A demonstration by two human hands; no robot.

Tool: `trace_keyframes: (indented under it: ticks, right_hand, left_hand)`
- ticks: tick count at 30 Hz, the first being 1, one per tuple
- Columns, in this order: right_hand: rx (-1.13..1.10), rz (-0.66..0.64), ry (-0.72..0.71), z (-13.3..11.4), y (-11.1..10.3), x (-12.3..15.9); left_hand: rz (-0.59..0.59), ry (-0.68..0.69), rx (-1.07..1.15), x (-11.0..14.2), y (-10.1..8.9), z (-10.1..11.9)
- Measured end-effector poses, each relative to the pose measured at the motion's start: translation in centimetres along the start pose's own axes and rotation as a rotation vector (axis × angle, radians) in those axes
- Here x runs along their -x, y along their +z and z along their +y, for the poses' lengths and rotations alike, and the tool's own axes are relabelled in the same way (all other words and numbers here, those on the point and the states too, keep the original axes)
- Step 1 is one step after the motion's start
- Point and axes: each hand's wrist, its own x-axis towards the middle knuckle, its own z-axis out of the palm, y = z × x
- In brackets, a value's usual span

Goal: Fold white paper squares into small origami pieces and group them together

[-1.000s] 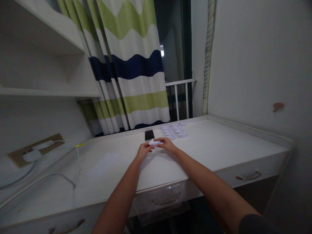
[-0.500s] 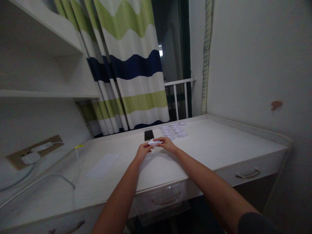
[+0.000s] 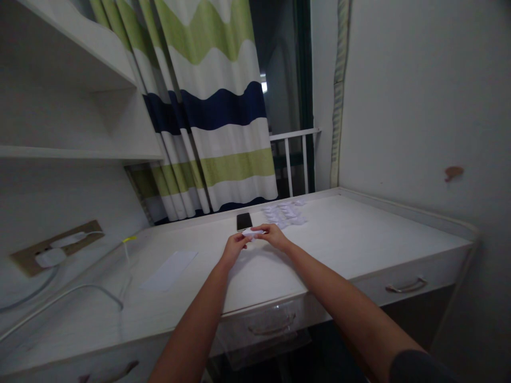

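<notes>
Left hand (image 3: 235,248) and right hand (image 3: 272,236) both gripping small white paper piece (image 3: 252,233) between fingers, one at each side, above white table (image 3: 343,229). Exact folds too small to tell. Black phone (image 3: 244,221) lying flat just beyond left hand. Group of small white folded papers (image 3: 284,214) on table, right of phone, near back edge. Flat white sheet (image 3: 171,270) lying on table, well left of left hand.
</notes>
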Motion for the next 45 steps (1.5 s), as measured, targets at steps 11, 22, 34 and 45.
trace_keyframes:
  ticks: [11,22,34,45]
  right_hand:
    - [-0.091,-0.013,0.02,0.6,0.1,0.0]
    - [-0.025,-0.024,0.017,0.2,-0.1,0.1]
    - [0.008,-0.061,0.053,0.5,0.0,0.0]
    - [0.055,-0.005,0.038,0.9,-0.2,-0.2]
  left_hand:
    - [-0.06,-0.022,0.003,-0.1,0.0,-0.2]
    - [-0.036,0.019,-0.033,0.2,0.1,0.2]
    - [-0.029,0.133,-0.055,0.2,0.2,0.6]
    - [0.058,0.105,-0.045,-0.2,0.0,0.1]
